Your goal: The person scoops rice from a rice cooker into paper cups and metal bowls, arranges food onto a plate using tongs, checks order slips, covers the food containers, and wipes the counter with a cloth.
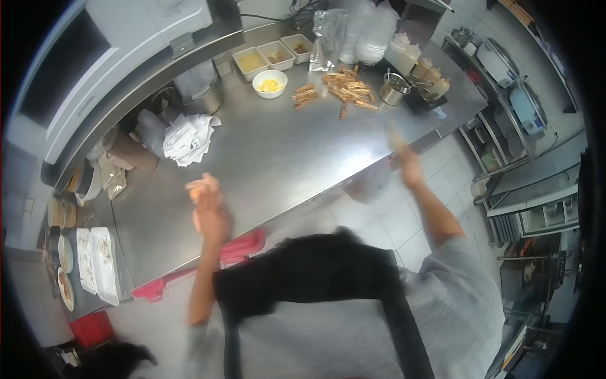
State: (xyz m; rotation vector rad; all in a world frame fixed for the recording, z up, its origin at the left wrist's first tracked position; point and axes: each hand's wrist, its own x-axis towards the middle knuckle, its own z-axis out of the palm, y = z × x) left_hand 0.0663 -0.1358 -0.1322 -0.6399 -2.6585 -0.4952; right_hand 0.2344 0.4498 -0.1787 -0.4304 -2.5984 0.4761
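My left hand (pixel 210 211) is over the left part of the steel counter (pixel 284 158), its fingers curled around something small and orange-pink that I cannot make out. Near the counter's front edge on the right, my right hand (pixel 409 165) is smeared by motion; a pale tan streak shows at its fingertips. Crumpled printed paper (pixel 189 138) lies beyond my left hand. Farther back are a big pile of thin brown sticks (pixel 348 87), a smaller bundle of sticks (pixel 305 96) and a white bowl (pixel 269 84) with yellow pieces in it.
White containers of food (pixel 250 63) line the back, near stacked clear plastic tubs (pixel 377 41). A metal pot (pixel 394 90) and squeeze bottles (pixel 404 54) stand at the right. An opened white foam box (pixel 104 265) is at the left. Pink handles (pixel 243 246) jut out below the front edge.
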